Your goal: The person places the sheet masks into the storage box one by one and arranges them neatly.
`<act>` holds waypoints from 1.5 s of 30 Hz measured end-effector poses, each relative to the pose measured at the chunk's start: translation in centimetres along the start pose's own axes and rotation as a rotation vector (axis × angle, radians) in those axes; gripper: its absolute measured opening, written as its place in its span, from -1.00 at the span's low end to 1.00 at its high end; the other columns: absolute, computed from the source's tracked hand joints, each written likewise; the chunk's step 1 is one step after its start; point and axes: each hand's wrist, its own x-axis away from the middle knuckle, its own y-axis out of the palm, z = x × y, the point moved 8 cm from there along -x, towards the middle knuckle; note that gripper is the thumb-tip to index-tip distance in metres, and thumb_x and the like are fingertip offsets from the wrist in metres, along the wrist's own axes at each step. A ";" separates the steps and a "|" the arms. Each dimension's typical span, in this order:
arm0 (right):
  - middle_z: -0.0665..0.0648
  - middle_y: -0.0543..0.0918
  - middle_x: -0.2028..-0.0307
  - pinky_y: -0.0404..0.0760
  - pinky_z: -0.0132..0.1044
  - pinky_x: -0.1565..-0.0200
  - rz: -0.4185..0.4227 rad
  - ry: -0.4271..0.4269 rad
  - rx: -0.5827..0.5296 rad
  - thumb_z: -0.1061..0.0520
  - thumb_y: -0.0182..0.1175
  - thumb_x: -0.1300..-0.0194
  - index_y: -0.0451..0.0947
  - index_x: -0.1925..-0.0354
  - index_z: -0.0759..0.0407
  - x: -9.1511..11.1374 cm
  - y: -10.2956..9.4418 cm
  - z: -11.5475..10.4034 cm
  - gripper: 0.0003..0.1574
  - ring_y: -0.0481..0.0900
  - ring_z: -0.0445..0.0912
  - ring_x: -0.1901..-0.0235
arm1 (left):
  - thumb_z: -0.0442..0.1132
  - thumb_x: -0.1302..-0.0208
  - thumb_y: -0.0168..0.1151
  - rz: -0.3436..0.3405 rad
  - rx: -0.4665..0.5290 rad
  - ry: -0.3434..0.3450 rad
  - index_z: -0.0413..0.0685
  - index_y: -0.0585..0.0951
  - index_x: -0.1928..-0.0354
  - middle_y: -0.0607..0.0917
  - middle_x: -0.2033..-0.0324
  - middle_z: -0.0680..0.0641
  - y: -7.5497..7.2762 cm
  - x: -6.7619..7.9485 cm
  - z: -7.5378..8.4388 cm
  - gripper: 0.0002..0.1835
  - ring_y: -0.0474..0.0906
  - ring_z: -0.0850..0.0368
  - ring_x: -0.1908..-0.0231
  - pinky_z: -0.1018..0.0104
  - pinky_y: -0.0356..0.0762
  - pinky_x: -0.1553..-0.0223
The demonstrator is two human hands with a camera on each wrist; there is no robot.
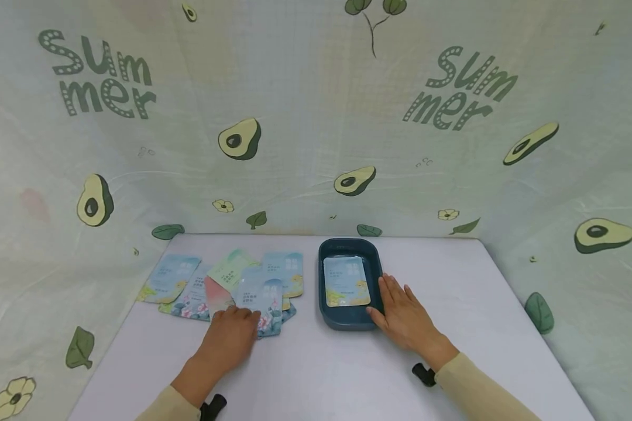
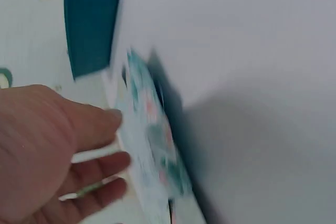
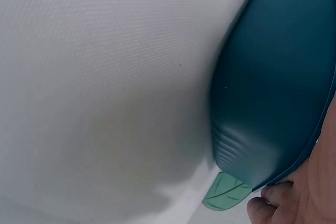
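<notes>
My left hand [image 1: 234, 334] is over the near edge of a loose pile of flat printed sachets, thumb and fingers apart beside a floral blue sachet [image 1: 263, 298]. In the left wrist view this floral sachet [image 2: 152, 129] lies by the fingertips, with nothing pinched between them. With fingers extended, my right hand [image 1: 408, 316] rests against the right side of a dark teal tray [image 1: 350, 320]. Inside the tray lies one light blue sachet [image 1: 346, 282], printed side up. The right wrist view shows the tray's outer wall [image 3: 273, 82] close to the fingers.
Left in the pile, more sachets overlap: a light blue one [image 1: 171, 278], a green one [image 1: 232, 268], a pink one [image 1: 216, 294] and another light blue one [image 1: 287, 269]. The white table [image 1: 316, 374] ends at a printed cloth [image 1: 295, 193] behind.
</notes>
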 end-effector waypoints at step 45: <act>0.40 0.10 -0.63 0.18 0.29 -0.53 -0.024 0.026 0.019 -0.33 -0.02 -0.63 0.03 -0.61 0.45 -0.1 0.1 0.1 0.07 0.11 0.25 -0.62 | 0.23 0.02 0.69 0.354 -0.050 0.013 -0.21 0.38 -0.28 0.46 -0.12 -0.37 -3.6 -7.3 -5.8 0.01 0.41 -0.35 -0.02 -0.18 0.49 0.03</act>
